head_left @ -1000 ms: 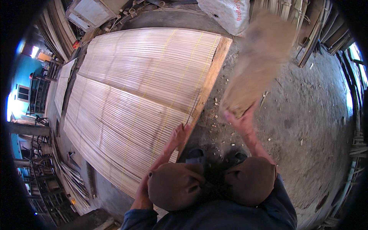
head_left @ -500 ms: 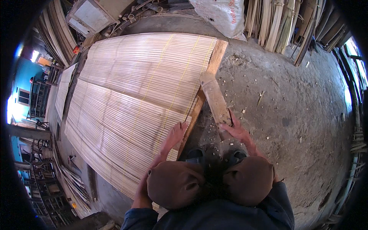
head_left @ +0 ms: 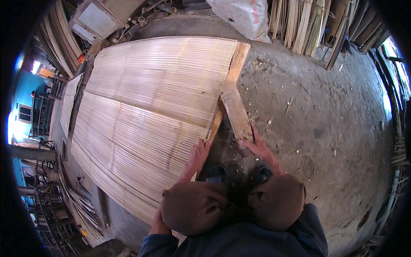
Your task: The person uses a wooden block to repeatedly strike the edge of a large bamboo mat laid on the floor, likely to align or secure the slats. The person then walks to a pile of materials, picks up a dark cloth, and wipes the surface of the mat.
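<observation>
A wide mat of thin pale slats (head_left: 128,124), crossed by lines of yellow string, lies in front of me and to the left. Under its right edge runs a wooden beam (head_left: 238,64). My left hand (head_left: 197,153) is on the mat's near right edge, fingers bent over the slat ends. With my right hand (head_left: 258,145) I grip the near end of a flat wooden block (head_left: 235,110), thumb on one side and fingers on the other. The block's far end is against the beam and the slat ends; whether it touches them I cannot tell.
Wood chips lie scattered on the rough floor (head_left: 317,124) at right. Bundles of split strips (head_left: 303,25) stand at the far right beside a white sack (head_left: 244,17). Cut bamboo poles (head_left: 141,19) and a pale panel (head_left: 94,21) are at the back.
The block has tipped slightly, its near end shifting a little left. My left hand's fingers are more bent at the mat's edge. The whole view has shifted slightly.
</observation>
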A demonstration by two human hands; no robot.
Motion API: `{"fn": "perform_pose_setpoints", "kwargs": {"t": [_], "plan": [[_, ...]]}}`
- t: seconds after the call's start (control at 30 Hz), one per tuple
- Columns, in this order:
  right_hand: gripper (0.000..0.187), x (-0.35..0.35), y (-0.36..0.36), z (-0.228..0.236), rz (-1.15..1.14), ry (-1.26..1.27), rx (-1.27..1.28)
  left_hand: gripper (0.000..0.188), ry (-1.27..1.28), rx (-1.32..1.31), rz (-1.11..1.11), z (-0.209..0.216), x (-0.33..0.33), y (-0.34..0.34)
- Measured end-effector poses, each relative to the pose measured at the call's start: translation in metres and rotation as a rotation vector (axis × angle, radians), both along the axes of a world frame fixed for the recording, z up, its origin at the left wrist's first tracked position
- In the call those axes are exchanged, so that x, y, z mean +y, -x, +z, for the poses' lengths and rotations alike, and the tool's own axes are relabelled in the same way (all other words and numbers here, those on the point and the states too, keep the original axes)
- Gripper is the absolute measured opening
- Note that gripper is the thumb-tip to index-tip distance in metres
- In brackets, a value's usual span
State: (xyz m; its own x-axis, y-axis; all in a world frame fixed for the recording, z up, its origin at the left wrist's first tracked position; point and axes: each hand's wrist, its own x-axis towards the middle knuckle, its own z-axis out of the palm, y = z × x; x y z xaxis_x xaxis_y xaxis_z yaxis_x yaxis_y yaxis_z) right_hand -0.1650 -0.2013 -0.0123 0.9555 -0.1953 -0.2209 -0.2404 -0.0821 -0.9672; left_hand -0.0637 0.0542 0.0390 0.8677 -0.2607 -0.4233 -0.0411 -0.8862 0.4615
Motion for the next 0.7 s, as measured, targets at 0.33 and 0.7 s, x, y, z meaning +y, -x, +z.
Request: {"fn": "perform_pose_setpoints", "kwargs": {"t": [0.33,0.7], "plan": [[0.092,-0.003,-0.009,0.056,-0.024,0.127,-0.047,0.064,0.045,0.124,-0.027,0.014,0.015,-0.001],[0.1,0.0,0.004,0.031,0.119,0.284,-0.054,0.053,0.031,0.056,-0.15,-0.002,0.024,0.0]]}}
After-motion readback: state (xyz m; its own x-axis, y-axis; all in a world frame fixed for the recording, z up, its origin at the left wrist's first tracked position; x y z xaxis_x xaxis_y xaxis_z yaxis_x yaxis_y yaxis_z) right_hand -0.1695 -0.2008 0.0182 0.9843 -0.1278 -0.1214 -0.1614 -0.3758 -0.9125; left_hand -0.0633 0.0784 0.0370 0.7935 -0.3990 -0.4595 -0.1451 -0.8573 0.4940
